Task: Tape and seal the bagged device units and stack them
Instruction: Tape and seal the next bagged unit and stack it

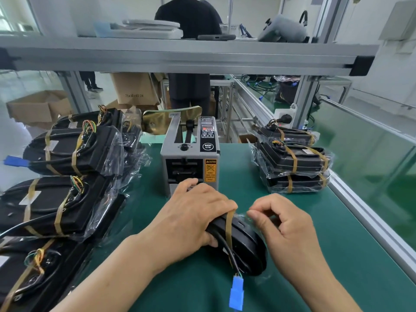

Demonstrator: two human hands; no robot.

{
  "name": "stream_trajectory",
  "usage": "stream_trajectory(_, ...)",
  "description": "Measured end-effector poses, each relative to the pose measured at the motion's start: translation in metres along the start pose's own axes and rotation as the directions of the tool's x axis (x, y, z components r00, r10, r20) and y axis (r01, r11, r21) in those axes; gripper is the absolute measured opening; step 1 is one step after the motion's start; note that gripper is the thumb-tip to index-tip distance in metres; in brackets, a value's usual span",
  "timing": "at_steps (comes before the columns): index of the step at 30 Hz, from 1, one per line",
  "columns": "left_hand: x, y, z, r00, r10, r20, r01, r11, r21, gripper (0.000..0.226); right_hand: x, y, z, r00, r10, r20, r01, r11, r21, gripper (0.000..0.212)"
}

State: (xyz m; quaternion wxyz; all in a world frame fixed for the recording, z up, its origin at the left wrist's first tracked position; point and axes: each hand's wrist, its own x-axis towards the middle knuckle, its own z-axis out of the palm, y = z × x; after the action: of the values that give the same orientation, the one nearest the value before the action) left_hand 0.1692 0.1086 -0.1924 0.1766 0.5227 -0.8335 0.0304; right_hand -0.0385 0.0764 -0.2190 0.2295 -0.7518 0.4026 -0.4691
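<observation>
Far end of the bagged unit (246,244) hidden under my left hand (193,215), small print of the caution label (210,171) on the tape dispenser (180,158) unreadable, stacked units (45,212) cut by the left edge.

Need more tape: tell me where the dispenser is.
Head view, mat centre: the dispenser stands just beyond the left hand and the unit it grips, between left pile and right stack.

Just ahead of the left fingers (191,188) the tape dispenser (190,158) blocks the way. To their left, piled bagged units (67,152) crowd the bench (238,181). Ahead-right of the right fingers (255,216) stands a taped stack (295,163). Bare bench is open between it and the dispenser, and right of those fingers.
</observation>
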Motion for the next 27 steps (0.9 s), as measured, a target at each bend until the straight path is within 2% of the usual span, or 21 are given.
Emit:
stream_trajectory(2,-0.002,0.003,0.005,0.999,0.022,-0.039,-0.022,1.000,0.015,0.075,-0.004,-0.001,0.006,0.998,0.005,-0.068,-0.010,0.997,-0.071,0.026)
stream_trajectory(4,-0.007,0.001,0.013,0.995,0.007,-0.102,-0.003,0.999,0.045,0.081,-0.012,0.003,0.010,0.991,0.034,-0.127,-0.043,0.997,-0.066,0.026)
stream_trajectory(6,-0.016,-0.008,0.020,0.964,-0.126,-0.233,0.111,0.991,-0.080,0.078,-0.016,0.006,0.011,0.983,0.070,-0.172,-0.077,0.996,-0.035,0.023)
stream_trajectory(7,-0.020,-0.014,0.021,0.917,-0.267,-0.295,0.204,0.952,-0.228,0.068,-0.017,0.006,0.011,0.978,0.089,-0.188,-0.095,0.995,-0.020,0.019)
stream_trajectory(8,-0.022,-0.019,0.020,0.832,-0.457,-0.314,0.317,0.857,-0.407,0.054,-0.018,0.006,0.011,0.974,0.110,-0.199,-0.113,0.994,-0.003,0.014)
stream_trajectory(9,-0.019,-0.026,0.019,0.708,-0.658,-0.256,0.423,0.685,-0.593,0.041,-0.017,0.006,0.012,0.970,0.133,-0.205,-0.134,0.991,0.010,0.012)
stream_trajectory(10,-0.013,-0.032,0.017,0.566,-0.815,-0.121,0.467,0.438,-0.768,0.030,-0.018,0.006,0.013,0.967,0.151,-0.204,-0.150,0.988,0.023,0.014)
stream_trajectory(11,-0.004,-0.040,0.017,0.447,-0.893,0.043,0.435,0.176,-0.883,0.019,-0.018,0.006,0.014,0.965,0.170,-0.200,-0.166,0.986,0.037,0.018)
stream_trajectory(12,0.006,-0.047,0.018,0.368,-0.911,0.188,0.387,-0.033,-0.921,0.011,-0.018,0.007,0.015,0.963,0.183,-0.198,-0.176,0.983,0.052,0.021)
stream_trajectory(13,0.015,-0.052,0.018,0.321,-0.900,0.295,0.339,-0.181,-0.923,0.006,-0.019,0.006,0.015,0.961,0.194,-0.197,-0.185,0.981,0.066,0.021)
stream_trajectory(14,0.022,-0.056,0.018,0.292,-0.886,0.360,0.298,-0.273,-0.915,0.006,-0.019,0.005,0.017,0.960,0.198,-0.196,-0.186,0.979,0.078,0.017)
stream_trajectory(16,0.031,-0.061,0.021,0.269,-0.868,0.418,0.258,-0.353,-0.899,0.008,-0.018,0.002,0.019,0.957,0.218,-0.191,-0.200,0.974,0.106,0.006)
stream_trajectory(22,0.049,-0.061,0.019,0.245,-0.781,0.575,0.191,-0.542,-0.818,0.015,-0.018,0.000,0.020,0.961,0.212,-0.176,-0.190,0.972,0.135,0.005)
stream_trajectory(27,0.063,-0.056,0.020,0.166,-0.781,0.602,0.070,-0.599,-0.798,0.009,-0.021,0.005,0.020,0.961,0.235,-0.146,-0.209,0.963,0.172,0.023)
